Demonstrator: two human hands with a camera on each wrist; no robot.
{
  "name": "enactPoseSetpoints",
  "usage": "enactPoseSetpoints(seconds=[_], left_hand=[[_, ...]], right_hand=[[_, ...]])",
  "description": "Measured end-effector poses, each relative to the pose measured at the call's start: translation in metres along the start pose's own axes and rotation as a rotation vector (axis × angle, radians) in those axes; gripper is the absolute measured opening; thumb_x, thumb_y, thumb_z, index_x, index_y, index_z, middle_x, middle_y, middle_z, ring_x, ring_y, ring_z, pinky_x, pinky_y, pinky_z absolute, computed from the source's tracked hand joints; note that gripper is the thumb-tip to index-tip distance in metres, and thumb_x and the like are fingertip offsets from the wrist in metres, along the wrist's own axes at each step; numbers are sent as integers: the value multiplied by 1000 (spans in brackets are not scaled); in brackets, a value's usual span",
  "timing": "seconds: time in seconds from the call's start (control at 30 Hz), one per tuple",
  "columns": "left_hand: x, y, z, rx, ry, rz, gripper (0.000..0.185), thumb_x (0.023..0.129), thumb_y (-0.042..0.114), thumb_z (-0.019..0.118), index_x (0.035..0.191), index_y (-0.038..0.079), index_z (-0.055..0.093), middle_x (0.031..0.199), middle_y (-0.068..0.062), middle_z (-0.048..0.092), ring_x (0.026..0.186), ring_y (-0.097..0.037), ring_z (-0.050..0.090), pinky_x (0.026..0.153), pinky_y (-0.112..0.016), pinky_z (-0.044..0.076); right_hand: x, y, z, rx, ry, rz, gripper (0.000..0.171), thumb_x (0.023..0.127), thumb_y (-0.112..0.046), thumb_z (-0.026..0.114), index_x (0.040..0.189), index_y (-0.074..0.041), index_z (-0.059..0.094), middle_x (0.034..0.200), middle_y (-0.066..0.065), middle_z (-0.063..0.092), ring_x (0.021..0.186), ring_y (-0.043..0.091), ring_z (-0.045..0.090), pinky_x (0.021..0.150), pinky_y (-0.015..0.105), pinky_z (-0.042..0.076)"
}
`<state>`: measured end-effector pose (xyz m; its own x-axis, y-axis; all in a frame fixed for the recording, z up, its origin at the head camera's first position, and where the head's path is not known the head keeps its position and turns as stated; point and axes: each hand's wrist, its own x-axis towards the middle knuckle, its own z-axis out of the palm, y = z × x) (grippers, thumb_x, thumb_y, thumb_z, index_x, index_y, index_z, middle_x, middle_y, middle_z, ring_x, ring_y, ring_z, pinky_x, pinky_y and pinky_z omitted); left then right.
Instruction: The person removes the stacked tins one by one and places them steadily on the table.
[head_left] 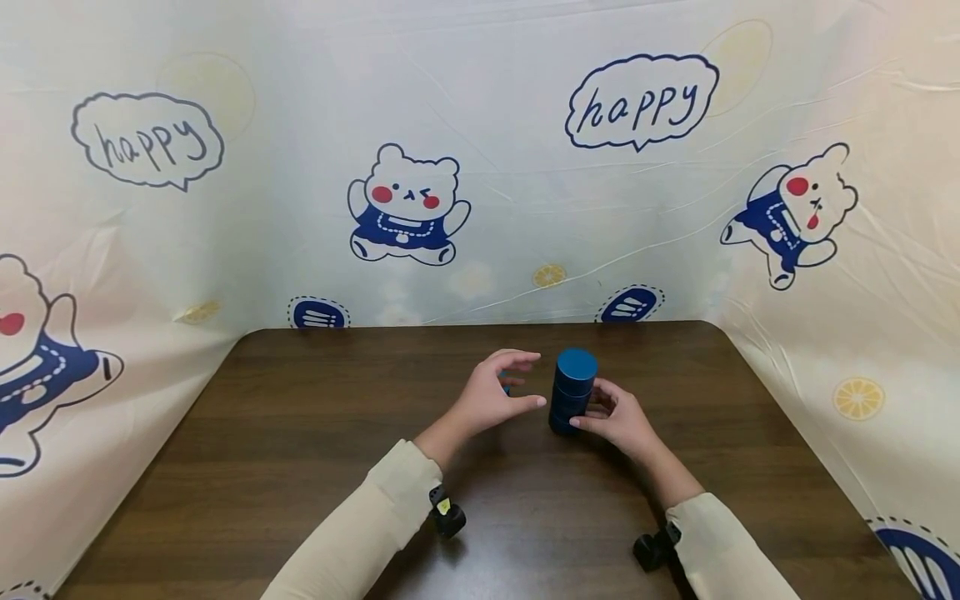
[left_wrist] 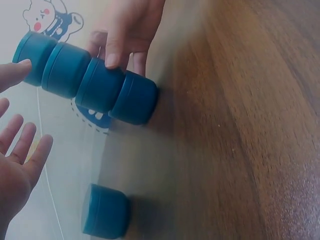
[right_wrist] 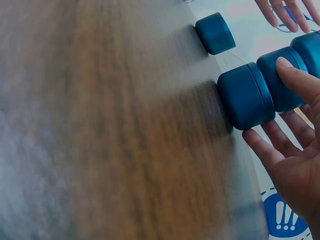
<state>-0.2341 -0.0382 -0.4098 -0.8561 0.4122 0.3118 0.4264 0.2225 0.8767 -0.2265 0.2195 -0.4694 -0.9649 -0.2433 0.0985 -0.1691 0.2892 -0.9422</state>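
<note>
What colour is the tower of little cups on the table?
The stack of cups is dark teal-blue all over, plain with no pattern. The left wrist view shows it best.

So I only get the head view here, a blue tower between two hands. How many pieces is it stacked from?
Observer: Four. The left wrist view shows the blue stack as four separate cups on the table.
Operator: Is there anything hidden behind the left hand?
Observer: Yes, one more blue cup stands alone on the table, apart from the stack.
Operator: And is the right hand really gripping the tower?
Observer: The right wrist view shows the right hand with its thumb on the second cup from the bottom and its fingers held near the lowest cup; whether those fingers touch is unclear.
Operator: And the left hand?
Observer: The left hand is open, one fingertip at the stack's top cup.
</note>
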Motion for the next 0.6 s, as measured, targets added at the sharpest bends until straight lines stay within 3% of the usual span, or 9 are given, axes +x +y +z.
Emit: enactPoseSetpoints(seconds=[0.3, 0.6], left_hand=[[2, 7, 5, -12, -9, 16, 55, 78, 9, 83, 129, 11, 61, 128, -9, 57, 112, -18, 58, 93, -37, 52], [7, 14, 10, -45, -11, 29, 54, 79, 11, 83, 128, 9, 61, 128, -15, 56, 116, -34, 56, 96, -51, 49]], right_hand=[[-1, 0, 1, -5, 9, 4, 60, 80, -11, 81, 132, -3, 53, 124, 20, 60, 114, 36, 58, 94, 43, 51], [-2, -2, 1, -6, 8, 13, 61, 81, -12, 81, 134, -4, 53, 125, 18, 60, 115, 35, 58, 95, 42, 51]])
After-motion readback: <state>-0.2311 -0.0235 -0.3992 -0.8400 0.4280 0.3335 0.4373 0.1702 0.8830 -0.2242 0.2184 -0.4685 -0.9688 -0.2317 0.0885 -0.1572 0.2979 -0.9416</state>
